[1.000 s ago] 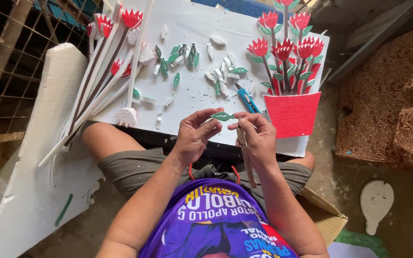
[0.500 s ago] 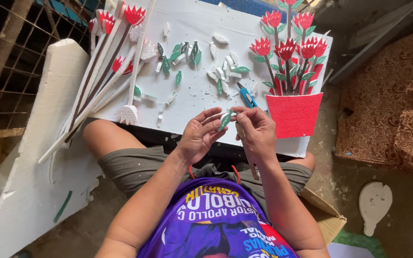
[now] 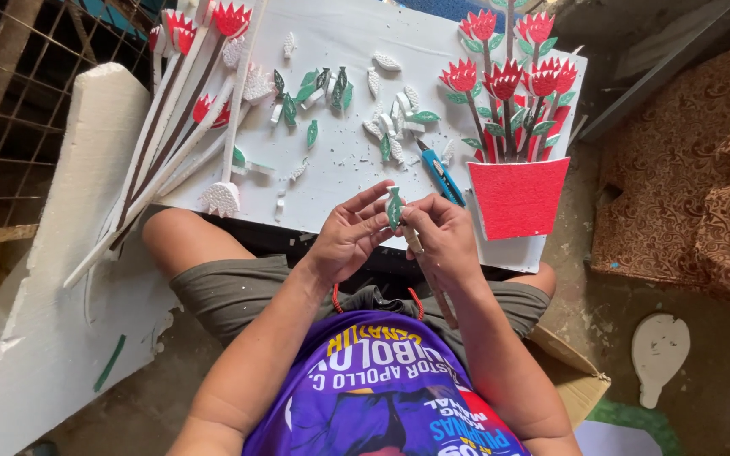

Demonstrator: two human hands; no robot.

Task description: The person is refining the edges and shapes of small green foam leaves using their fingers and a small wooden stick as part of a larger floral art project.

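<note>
Across your lap lay a broad white foam board [image 3: 340, 160], resting on your knees above a bare concrete floor [image 3: 703, 405], with a wire fence at the far left and a brown patterned cushion [image 3: 686, 203] at the right. You held both hands just in front of the board's near edge. Your left hand [image 3: 348, 241] had its thumb and fingertips pinched together on a small green-and-white foam leaf [image 3: 394, 208], which stood upright between the two hands. Your right hand [image 3: 443, 241] met it from the other side, its fingers closed on the same leaf and on a thin pale stick [image 3: 414, 240] that ran down from the leaf along your palm. Just beyond your right hand, a blue utility knife [image 3: 443, 176] lay on the board, apart from your fingers. Beside it to the right stood a finished piece: a red foam pot [image 3: 517, 196] with red foam flowers [image 3: 504, 72] on dark stems rising from it. More loose green and white leaves [image 3: 356, 110] were scattered over the middle of the board. At the left, a bundle of long white stems tipped with red flower heads [image 3: 183, 110] lay slanted off the board's corner, over a large white foam slab [image 3: 61, 279].
</note>
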